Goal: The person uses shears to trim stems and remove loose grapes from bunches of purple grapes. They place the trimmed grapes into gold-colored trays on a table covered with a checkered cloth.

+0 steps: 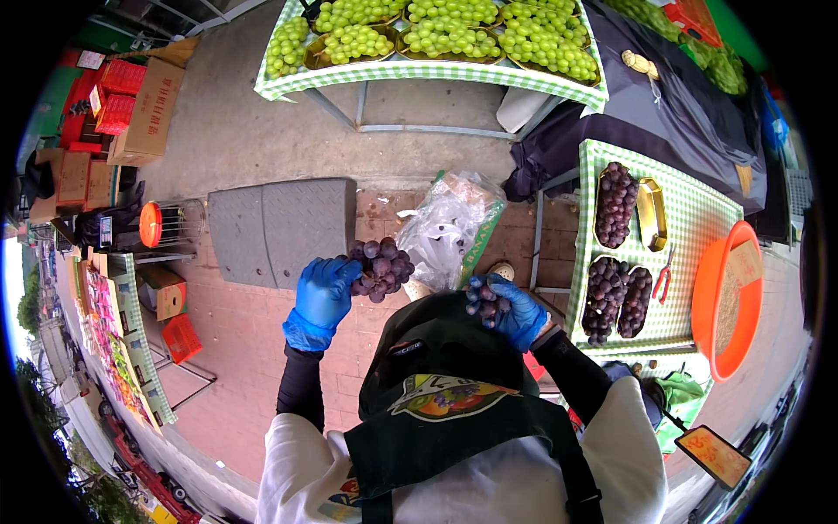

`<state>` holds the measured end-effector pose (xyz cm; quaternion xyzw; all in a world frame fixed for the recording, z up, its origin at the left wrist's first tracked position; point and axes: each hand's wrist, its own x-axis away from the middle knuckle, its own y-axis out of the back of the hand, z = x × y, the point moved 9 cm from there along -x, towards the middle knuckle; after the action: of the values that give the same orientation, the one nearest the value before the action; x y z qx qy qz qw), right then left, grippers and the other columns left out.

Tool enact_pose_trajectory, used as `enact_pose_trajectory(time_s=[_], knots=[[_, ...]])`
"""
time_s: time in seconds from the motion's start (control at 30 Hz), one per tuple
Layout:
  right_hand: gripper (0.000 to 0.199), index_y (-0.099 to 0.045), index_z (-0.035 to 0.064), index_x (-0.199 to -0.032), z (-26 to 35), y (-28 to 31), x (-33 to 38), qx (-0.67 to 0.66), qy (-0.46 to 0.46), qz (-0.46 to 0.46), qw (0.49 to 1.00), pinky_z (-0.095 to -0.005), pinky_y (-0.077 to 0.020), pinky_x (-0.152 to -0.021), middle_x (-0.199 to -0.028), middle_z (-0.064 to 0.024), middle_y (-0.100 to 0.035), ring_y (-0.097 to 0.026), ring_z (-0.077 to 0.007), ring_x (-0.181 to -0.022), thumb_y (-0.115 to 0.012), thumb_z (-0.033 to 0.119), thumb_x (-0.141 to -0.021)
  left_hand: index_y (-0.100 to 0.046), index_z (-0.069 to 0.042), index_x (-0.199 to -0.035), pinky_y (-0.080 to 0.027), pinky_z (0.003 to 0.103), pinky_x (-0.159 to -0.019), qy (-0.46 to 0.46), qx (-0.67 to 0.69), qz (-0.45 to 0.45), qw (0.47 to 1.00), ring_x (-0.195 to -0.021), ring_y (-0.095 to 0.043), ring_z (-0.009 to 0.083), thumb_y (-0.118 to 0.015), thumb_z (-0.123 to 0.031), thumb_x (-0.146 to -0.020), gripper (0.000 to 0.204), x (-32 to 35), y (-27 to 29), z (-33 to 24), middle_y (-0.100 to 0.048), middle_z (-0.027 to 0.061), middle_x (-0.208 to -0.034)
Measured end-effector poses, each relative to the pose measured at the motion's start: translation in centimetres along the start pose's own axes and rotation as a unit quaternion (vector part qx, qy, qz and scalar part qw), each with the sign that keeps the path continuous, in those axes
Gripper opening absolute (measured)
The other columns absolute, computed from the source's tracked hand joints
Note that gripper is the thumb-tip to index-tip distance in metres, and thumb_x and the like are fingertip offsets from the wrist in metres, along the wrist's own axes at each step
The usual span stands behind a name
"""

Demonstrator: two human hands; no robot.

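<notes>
Both my hands wear blue gloves. My left hand point(321, 301) is closed on the left end of a bunch of dark purple grapes point(382, 270), held out over the ground. In my right hand point(517, 308) is a smaller cluster of dark grapes point(486, 301), with the fingers bent around it close to my apron. Beneath and between the hands lies a crumpled clear plastic bag point(436, 240) on a green-edged carton. To the right, dark grapes in trays point(604, 297) and an unfilled gold tray point(651, 215) sit on a green checked table point(690, 196).
Red-handled pruning shears point(664, 281) lie on the right table beside an orange basin point(724, 301). Ahead stands a table of green grapes point(449, 39). Grey ramp blocks point(284, 231) rest on the paving. Cardboard boxes point(148, 113) are stacked at the far left.
</notes>
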<state>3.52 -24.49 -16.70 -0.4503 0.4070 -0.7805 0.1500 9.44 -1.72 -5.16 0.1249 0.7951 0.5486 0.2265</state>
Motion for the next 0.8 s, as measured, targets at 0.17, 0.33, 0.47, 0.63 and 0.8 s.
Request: enact_pose_trajectory(time_s=[0.17,0.33,0.47,0.63,0.8], knots=[[0.016,-0.062,0.0109,-0.096,2.9,15.7,-8.4,0.079,0.086,-0.199,0.973,-0.0233,-0.0439,-0.062,-0.087,0.0016,-0.06,-0.057,-0.0109,-0.075,-0.061,0.018,-0.082,-0.062,-0.008,-0.092,-0.044,0.035,-0.062,0.034,0.006,0.047,0.998,-0.066,-0.056,0.0227,-0.059,0.001,-0.061,0.033,1.9,-4.1,1.4,-0.058,0.0067,-0.077],[0.013,-0.065,0.0131,-0.093,1.7,27.9,-20.9,0.16,0.056,-0.344,0.923,-0.024,-0.0436,-0.059,-0.081,0.0036,-0.06,-0.054,-0.0088,-0.068,-0.056,0.019,-0.085,-0.061,-0.007,-0.096,-0.041,0.034,-0.057,0.088,0.056,0.106,0.989,-0.06,-0.052,0.0214,-0.058,0.004,-0.059,0.039,4.6,-10.9,4.0,-0.054,0.0063,-0.072],[0.027,-0.067,0.0041,-0.089,0.1,35.9,-32.0,0.65,0.032,-0.33,0.684,-0.0343,-0.0482,-0.078,-0.098,-0.0184,-0.063,-0.061,-0.0286,-0.091,-0.06,0.027,-0.076,-0.061,-0.006,-0.093,-0.041,0.035,-0.056,0.127,0.046,0.156,0.978,-0.061,-0.052,0.024,-0.055,0.007,-0.061,0.035,7.0,-16.8,6.6,-0.055,0.0064,-0.071],[0.036,-0.067,0.0098,-0.094,-4.0,41.7,-39.8,0.796,-0.147,-0.326,0.489,-0.04,-0.049,-0.08,-0.102,-0.0155,-0.063,-0.061,-0.0306,-0.096,-0.067,0.039,-0.073,-0.061,-0.006,-0.09,-0.04,0.036,-0.056,0.176,0.04,0.195,0.964,-0.06,-0.05,0.0244,-0.055,0.006,-0.061,0.033,9.7,-22.7,9.4,-0.052,0.0061,-0.069],[0.019,-0.067,0.0154,-0.092,-8.8,49.3,-44.5,0.891,-0.135,-0.287,0.324,-0.0394,-0.0529,-0.068,-0.093,-0.0075,-0.064,-0.064,-0.0254,-0.088,-0.062,0.027,-0.078,-0.063,-0.006,-0.091,-0.039,0.035,-0.057,0.193,0.05,0.244,0.949,-0.06,-0.05,0.0226,-0.057,0.005,-0.062,0.032,11.3,-26.4,11.5,-0.052,0.0045,-0.069]])
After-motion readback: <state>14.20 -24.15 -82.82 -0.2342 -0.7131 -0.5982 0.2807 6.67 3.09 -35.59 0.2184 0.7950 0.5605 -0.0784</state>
